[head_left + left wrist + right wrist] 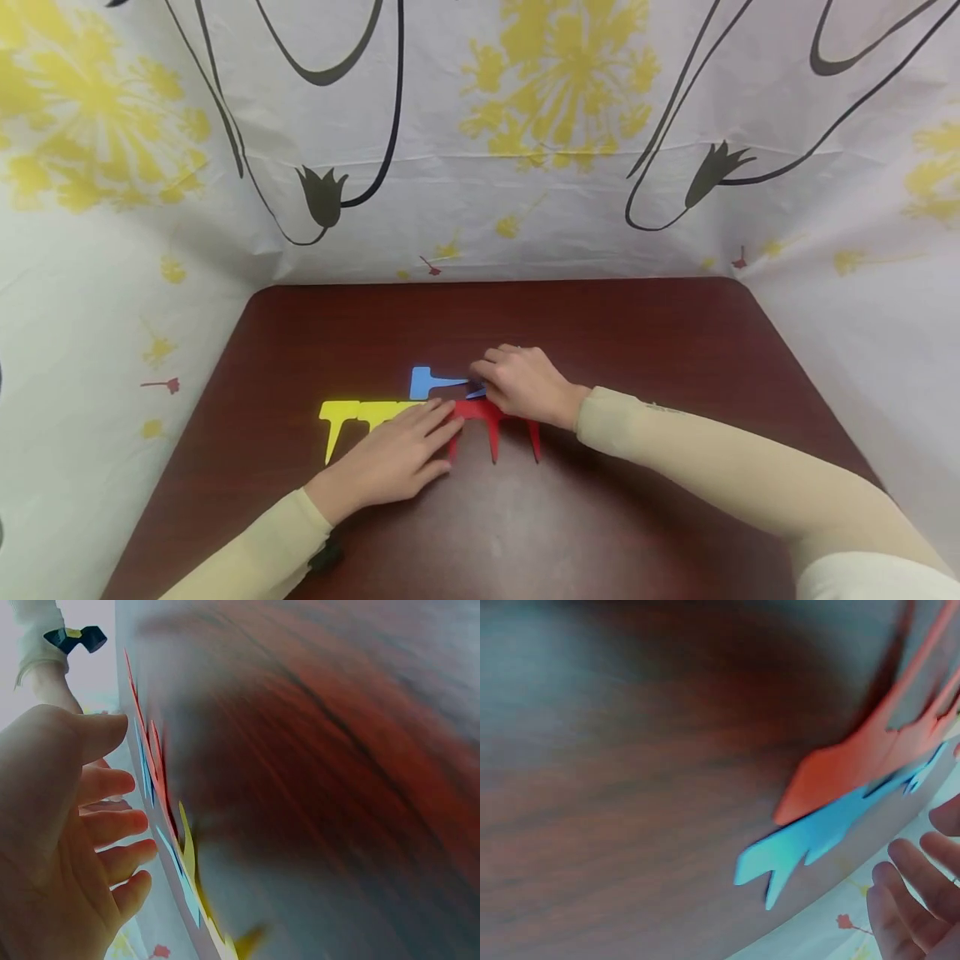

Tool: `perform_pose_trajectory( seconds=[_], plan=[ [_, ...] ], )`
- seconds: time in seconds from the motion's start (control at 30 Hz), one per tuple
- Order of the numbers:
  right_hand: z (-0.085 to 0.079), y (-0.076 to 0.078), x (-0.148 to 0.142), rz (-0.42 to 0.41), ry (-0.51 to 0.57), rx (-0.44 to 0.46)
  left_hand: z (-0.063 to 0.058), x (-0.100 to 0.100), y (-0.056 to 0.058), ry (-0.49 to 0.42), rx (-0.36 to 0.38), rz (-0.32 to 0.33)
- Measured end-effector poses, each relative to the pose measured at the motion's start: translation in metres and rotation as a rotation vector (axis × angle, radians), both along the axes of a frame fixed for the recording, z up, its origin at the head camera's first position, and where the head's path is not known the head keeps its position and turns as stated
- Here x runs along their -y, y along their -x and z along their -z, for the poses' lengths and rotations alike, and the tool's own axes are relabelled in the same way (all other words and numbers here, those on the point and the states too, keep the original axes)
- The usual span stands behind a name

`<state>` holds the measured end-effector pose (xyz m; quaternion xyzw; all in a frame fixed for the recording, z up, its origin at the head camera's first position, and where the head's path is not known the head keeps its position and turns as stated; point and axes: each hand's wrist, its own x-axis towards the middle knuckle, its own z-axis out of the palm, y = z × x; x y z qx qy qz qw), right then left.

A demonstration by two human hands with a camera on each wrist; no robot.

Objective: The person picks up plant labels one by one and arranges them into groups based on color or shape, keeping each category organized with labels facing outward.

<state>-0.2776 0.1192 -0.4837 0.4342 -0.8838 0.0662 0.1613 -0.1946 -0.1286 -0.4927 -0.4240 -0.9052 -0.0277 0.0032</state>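
Flat T-shaped plastic plant labels lie on the table in a row, yellow ones (339, 410) on the left and red ones (491, 410) on the right, stems pointing toward me. My left hand (393, 454) lies over where the two colours meet, its fingers extended and partly covering them. Behind the row is a blue label (422, 382) turned sideways. My right hand (528, 383) is at the right of it, fingers bent down close to the blue stem. More blue labels (825, 825) show beside the red ones in the right wrist view; nothing shows between that hand's fingers.
The dark red-brown table (495, 325) has rounded far corners. A white cloth (480, 225) with yellow and grey flower prints hangs around its back and sides. Light sleeves (697, 450) cover both forearms.
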Motion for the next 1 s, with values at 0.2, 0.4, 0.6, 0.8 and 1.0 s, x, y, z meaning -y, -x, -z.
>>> perform_pose_trajectory(
  seconds=[0.2,0.4,0.6,0.8,1.0],
  plan=[
    [0.001,0.015,0.018,-0.031,-0.001,0.089,-0.002,0.02,-0.007,-0.016,0.016,-0.055],
    [0.007,0.021,0.024,-0.047,-0.025,0.144,0.001,0.03,-0.012,-0.04,-0.003,-0.075],
    [0.014,0.024,0.03,-0.054,-0.064,0.132,0.007,0.034,-0.01,-0.057,-0.029,-0.089],
    [0.017,0.026,0.036,-0.078,-0.105,0.088,0.009,0.04,-0.009,-0.05,-0.023,-0.11],
    [0.014,0.027,0.035,-0.124,-0.141,0.045,0.01,0.04,-0.007,-0.047,-0.017,-0.12]
  ],
)
